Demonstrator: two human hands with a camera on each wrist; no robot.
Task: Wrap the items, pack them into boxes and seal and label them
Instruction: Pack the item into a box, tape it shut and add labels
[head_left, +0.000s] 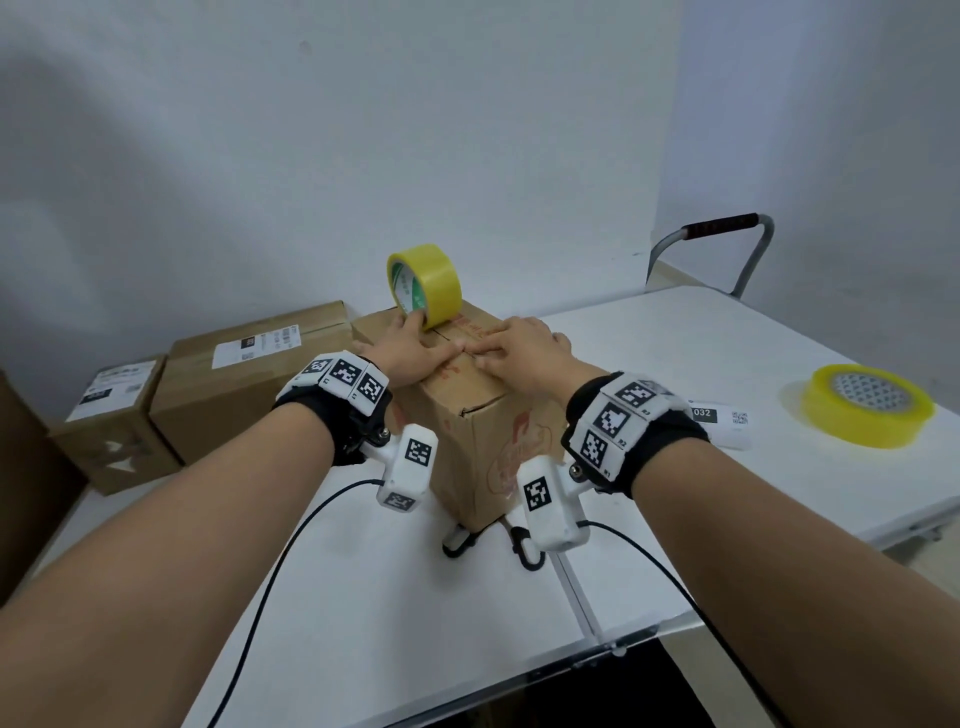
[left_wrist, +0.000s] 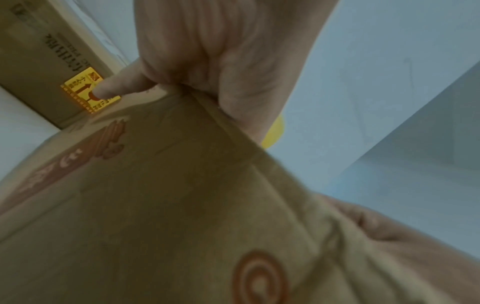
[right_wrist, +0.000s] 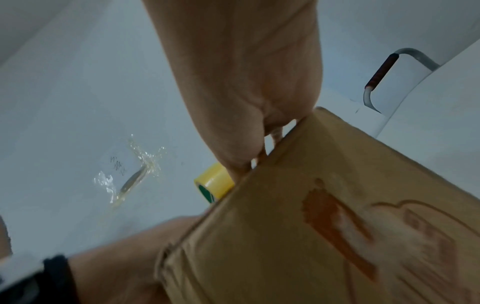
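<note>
The box (head_left: 467, 415), brown card with red print, stands on the white table (head_left: 675, 353), both hands flat on its closed top flaps. The left hand (head_left: 408, 351) lies with fingers straight, one fingertip reaching into the core of the yellow tape roll (head_left: 423, 285) standing on edge at the far end of the top. The right hand (head_left: 519, 348) presses beside it with fingers extended, gripping nothing; a second tape roll (head_left: 865, 405) lies well off to the right.
</note>
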